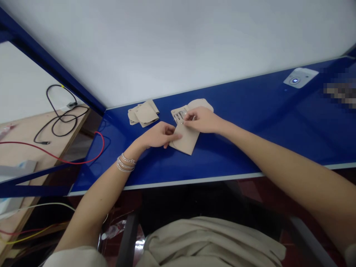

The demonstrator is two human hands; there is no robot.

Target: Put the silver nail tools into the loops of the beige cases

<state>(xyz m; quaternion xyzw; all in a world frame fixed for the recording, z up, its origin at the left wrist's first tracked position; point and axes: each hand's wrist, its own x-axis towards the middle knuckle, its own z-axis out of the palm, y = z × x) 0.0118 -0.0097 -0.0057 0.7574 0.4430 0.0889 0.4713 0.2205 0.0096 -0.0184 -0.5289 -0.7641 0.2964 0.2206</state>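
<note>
A beige folding case [187,141] lies unfolded on the blue table, with slim metal tools [180,115] tucked in a row in its upper part; it looks like a manicure set. My left hand [159,134] pinches the case's left edge, thumb on top and fingers curled at the side. Over the tools, my right hand [206,119] has its fingertips pressed together; a small shiny tip shows below them, too small to name. A rounded beige flap [207,104] shows behind that hand. Left of the case is a small pile of similar beige cases [146,112].
A white device [300,78] with a lit round display sits at the table's far right. At left, a black cable [65,118] lies coiled on a wooden surface, and a red cable [94,157] loops over the table's left end. A white wall [180,44] stands behind.
</note>
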